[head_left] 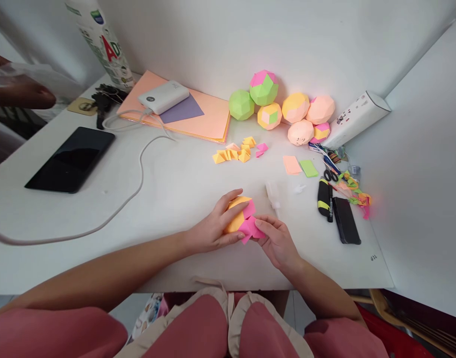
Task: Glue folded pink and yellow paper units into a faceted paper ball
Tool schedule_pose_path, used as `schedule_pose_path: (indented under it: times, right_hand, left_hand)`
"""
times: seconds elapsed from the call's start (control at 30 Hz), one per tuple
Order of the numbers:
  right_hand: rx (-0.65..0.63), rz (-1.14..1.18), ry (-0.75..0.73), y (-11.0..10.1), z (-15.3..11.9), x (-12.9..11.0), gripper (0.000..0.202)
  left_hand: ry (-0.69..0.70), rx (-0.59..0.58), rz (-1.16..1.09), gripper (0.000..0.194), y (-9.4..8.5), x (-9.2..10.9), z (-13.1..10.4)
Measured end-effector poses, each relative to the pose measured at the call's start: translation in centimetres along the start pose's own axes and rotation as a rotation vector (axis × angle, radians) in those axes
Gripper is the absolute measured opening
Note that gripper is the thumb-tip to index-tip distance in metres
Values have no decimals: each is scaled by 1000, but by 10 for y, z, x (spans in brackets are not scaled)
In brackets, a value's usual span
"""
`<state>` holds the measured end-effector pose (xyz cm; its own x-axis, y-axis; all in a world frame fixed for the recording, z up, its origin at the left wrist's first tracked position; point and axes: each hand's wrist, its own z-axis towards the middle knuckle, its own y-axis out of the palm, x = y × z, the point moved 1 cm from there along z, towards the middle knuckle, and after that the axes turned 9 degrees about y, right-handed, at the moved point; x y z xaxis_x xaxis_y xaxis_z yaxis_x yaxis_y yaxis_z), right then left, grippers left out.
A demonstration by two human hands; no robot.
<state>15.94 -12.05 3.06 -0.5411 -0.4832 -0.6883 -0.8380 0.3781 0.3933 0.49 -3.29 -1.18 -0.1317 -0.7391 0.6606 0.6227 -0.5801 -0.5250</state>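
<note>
My left hand [215, 229] is wrapped round a partly formed paper ball [234, 224], orange on its left side and pink on its right. The ball's pink flaps [251, 227] are pinched between the thumb and fingers of my right hand [278, 242]. Just beyond that hand lies a whitish glue bottle [273, 195], with a small white piece [300, 189] beside it. Farther off are several folded orange paper units [228, 155] and a few pink ones [262, 148]. The ball's underside is hidden by my hands.
Finished paper balls [264, 88] stand along the wall. To the right lie paper squares [292, 165], scissors [329, 174], a cutter [324, 196], a phone [346, 220] and paper scraps [356, 191]. A tablet [71, 158], power bank [164, 97] and cable [141, 169] are left. Another person's hand [30, 92] shows far left.
</note>
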Motion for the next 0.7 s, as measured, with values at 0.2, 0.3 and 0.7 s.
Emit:
schedule_pose_path:
  times: [0.2, 0.3, 0.7]
  right_hand:
    - [34, -68, -16, -1, -1, -3, 12]
    - [44, -108, -6, -1, 0, -5, 13]
    - [8, -94, 19, -6, 7, -2, 13]
  left_hand:
    - [-20, -30, 6, 63, -1, 1, 0]
    - [-24, -44, 15, 63, -1, 1, 0]
    - [-3, -52, -23, 58, 0, -1, 0]
